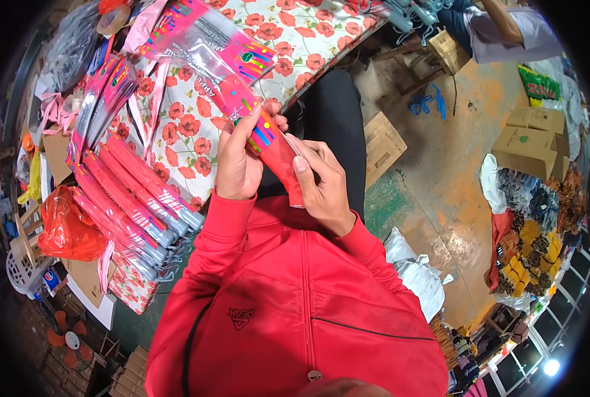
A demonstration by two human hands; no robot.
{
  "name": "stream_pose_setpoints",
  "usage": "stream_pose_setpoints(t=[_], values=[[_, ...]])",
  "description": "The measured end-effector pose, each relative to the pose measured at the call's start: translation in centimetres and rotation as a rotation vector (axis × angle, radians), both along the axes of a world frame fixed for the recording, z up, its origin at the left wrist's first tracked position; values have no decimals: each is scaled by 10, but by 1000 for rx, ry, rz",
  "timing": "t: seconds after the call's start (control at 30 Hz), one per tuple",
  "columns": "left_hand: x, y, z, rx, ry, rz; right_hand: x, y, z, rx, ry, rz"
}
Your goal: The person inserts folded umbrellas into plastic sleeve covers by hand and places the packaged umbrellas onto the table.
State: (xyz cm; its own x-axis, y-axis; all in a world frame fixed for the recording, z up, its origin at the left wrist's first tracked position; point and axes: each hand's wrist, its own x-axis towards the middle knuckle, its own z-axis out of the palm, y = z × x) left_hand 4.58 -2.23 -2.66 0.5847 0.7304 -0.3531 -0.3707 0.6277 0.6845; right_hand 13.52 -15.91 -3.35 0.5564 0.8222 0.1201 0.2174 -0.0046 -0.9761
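In front of my chest I hold a long, flat pink-and-red plastic packaging sleeve (pixel 285 167) with colourful printed stripes and dots. My left hand (pixel 239 159) grips it around the middle, thumb on top. Closer to its lower end, my right hand (pixel 323 184) pinches its edge between thumb and fingers. The sleeve's upper part, partly see-through, reaches over the flowered table. Beyond it lie more flat printed sleeves (pixel 258 59), overlapping. At my left is a row of slim red packed items with grey handle ends (pixel 166 231), which look like folded umbrellas.
A flowered tablecloth (pixel 188 129) covers the table, with a fanned stack of sleeves (pixel 103 99) and a red plastic bag (pixel 72 228) at left. On the floor at right are a wooden stool (pixel 382 142), a white sack (pixel 414 271) and a cardboard box (pixel 526 142). Another person (pixel 516 36) sits far right.
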Motion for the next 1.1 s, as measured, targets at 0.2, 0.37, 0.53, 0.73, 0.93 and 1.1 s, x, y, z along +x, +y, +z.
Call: stream_pose_setpoints(t=[0.2,0.37,0.53,0.73,0.93,1.1], values=[[4,4,8,-1,-11,21,-3,-10,2,-33,132,74],[6,2,9,-24,-32,25,7,-14,17,-188,297,141],[10,-8,9,-18,-43,-12,15,-11,19,-291,415,151],[20,-30,17,33,52,-90,25,-13,16,-240,586,153],[42,-30,19,208,176,-35,53,-16,25,-206,736,250],[51,-38,30,150,139,-76,87,-36,34,-189,686,380]])
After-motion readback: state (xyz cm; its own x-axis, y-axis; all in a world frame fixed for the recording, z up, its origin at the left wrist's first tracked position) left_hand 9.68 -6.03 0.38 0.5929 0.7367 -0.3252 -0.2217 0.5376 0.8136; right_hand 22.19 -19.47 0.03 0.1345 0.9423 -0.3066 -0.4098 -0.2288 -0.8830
